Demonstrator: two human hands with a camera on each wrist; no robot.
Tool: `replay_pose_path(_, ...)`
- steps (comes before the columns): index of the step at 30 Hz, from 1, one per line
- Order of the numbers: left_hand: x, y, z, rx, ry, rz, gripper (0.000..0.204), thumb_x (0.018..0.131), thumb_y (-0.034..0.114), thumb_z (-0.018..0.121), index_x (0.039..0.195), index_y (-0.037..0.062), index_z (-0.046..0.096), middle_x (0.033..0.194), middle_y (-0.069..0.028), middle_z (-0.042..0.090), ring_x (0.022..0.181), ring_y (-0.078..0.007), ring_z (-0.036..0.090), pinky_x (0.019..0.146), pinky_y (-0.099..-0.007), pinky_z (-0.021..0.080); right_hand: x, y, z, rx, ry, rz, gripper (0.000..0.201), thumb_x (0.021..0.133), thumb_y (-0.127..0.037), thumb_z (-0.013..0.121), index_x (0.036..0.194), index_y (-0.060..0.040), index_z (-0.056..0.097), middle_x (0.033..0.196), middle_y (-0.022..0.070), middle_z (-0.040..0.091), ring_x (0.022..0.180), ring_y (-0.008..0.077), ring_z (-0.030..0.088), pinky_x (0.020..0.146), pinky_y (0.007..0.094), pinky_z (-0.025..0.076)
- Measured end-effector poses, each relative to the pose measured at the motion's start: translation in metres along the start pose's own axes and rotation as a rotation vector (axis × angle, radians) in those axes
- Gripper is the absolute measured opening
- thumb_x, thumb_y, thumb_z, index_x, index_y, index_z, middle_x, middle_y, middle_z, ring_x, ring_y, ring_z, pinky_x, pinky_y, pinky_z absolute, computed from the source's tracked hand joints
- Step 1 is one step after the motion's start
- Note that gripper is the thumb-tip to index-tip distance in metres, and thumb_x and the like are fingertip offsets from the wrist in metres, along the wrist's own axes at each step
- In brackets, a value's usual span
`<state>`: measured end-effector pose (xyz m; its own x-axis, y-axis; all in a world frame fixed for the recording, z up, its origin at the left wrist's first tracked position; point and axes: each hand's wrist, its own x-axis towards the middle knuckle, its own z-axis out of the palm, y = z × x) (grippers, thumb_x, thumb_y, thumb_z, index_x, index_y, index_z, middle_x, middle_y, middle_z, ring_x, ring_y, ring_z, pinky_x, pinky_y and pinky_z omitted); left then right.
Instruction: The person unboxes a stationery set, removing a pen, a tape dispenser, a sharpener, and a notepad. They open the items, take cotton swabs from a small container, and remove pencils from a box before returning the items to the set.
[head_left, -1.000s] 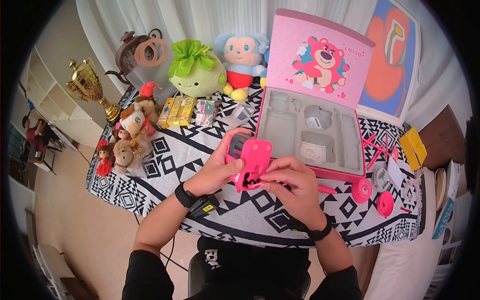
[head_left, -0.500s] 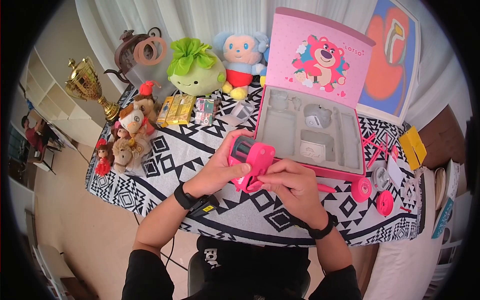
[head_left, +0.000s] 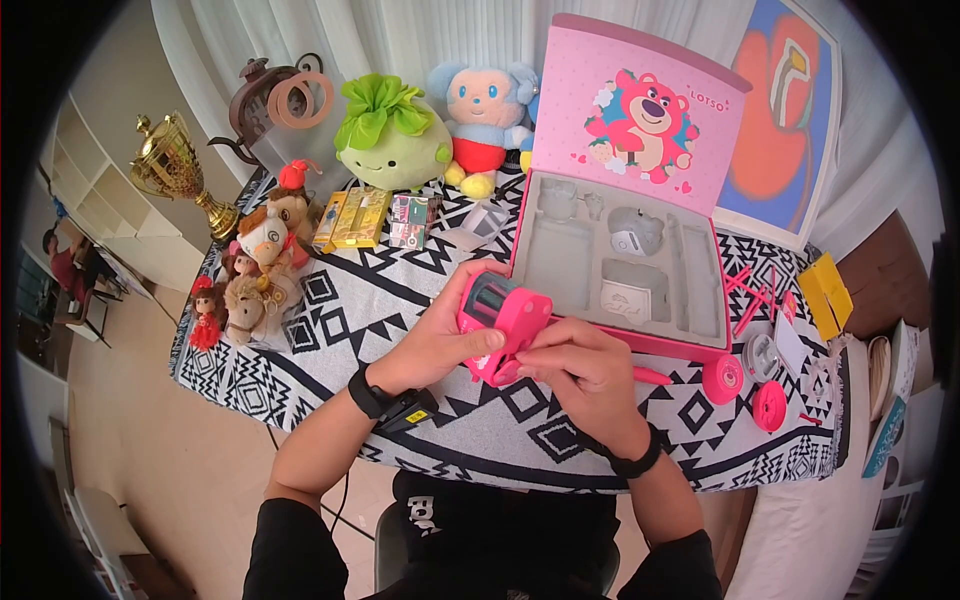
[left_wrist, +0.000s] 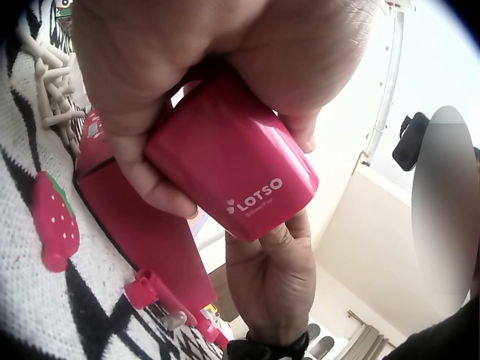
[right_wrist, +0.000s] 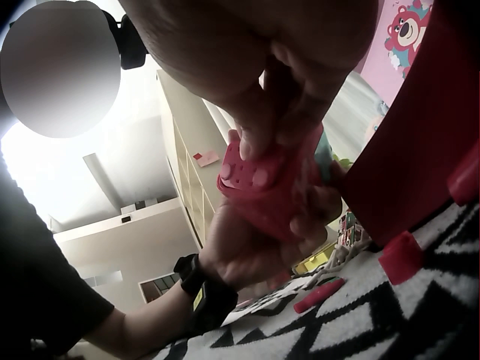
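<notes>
My left hand (head_left: 440,335) grips a pink pencil sharpener (head_left: 522,312) with a dark see-through window, thumb along its near side. Seen from the left wrist, its smooth shell carries white LOTSO lettering. At its lower end the right hand (head_left: 583,372) has thumb and forefinger on a small pink cover (right_wrist: 246,171), which lies over the spot where a dark hollow showed before. In the right wrist view this cover has round feet and small holes, and the curled fingertips pinch at its edge. Both hands hold the sharpener above the patterned cloth (head_left: 480,430).
Behind the hands stands an opened pink Lotso box (head_left: 620,347) with a grey moulded insert. To the right lie a round pink case (head_left: 723,379), a pink ring-shaped part (head_left: 769,407) and pink pencils (head_left: 750,305). Plush toys (head_left: 262,285) and a gold trophy (head_left: 175,170) stand left.
The pink cover has swung in over the dark hollow at the sharpener's end, pushed by my right fingers. The sharpener has turned slightly and shifted a little to the right.
</notes>
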<state>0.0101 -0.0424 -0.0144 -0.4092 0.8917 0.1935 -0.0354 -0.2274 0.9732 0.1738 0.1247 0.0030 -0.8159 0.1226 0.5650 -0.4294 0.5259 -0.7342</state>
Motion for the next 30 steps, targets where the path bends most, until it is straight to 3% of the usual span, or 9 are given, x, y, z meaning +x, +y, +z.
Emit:
replay_pose_path(11,0.000,-0.001,0.001,-0.013,-0.009,-0.006,0.077,0.095,0.027,0.080,0.153,0.0099,0.034,0.135,-0.0047,0.052,0.126,-0.0138,0.052,0.109,-0.0327,0.044,0.000,0.002,0.006,-0.077,0.066,-0.068,0.018,0.081,0.006,0.080,0.095,-0.0039,0.076,0.095,0.0067,0.069,0.081,0.0227,0.069,0.067,0.0329,0.055)
replay_pose_path(20,-0.001,-0.004,0.003,-0.019,-0.026,0.001,0.078,0.094,0.031,0.080,0.153,0.0095,0.035,0.135,-0.0049,0.052,0.127,-0.0146,0.052,0.110,-0.0332,0.043,-0.003,-0.003,0.014,-0.092,0.147,-0.011,0.017,0.077,0.008,0.081,0.086,-0.0035,0.072,0.089,0.0066,0.065,0.077,0.0216,0.066,0.063,0.0335,0.052)
replay_pose_path(27,-0.001,0.000,0.001,-0.059,-0.053,0.033,0.078,0.095,0.035,0.079,0.154,0.0100,0.035,0.137,-0.0055,0.051,0.129,-0.0154,0.052,0.111,-0.0337,0.043,0.001,-0.004,0.016,-0.095,0.158,-0.041,0.019,0.077,0.008,0.080,0.087,-0.0038,0.070,0.089,0.0075,0.062,0.079,0.0233,0.065,0.066,0.0343,0.053)
replay_pose_path(30,-0.001,0.009,0.010,-0.275,0.052,-0.077,0.089,0.091,0.046,0.080,0.155,0.0088,0.032,0.139,-0.0088,0.052,0.129,-0.0194,0.055,0.110,-0.0359,0.045,0.003,-0.003,0.011,-0.054,0.199,-0.058,0.017,0.080,0.004,0.082,0.088,-0.0041,0.070,0.091,0.0075,0.063,0.078,0.0227,0.065,0.066,0.0329,0.052)
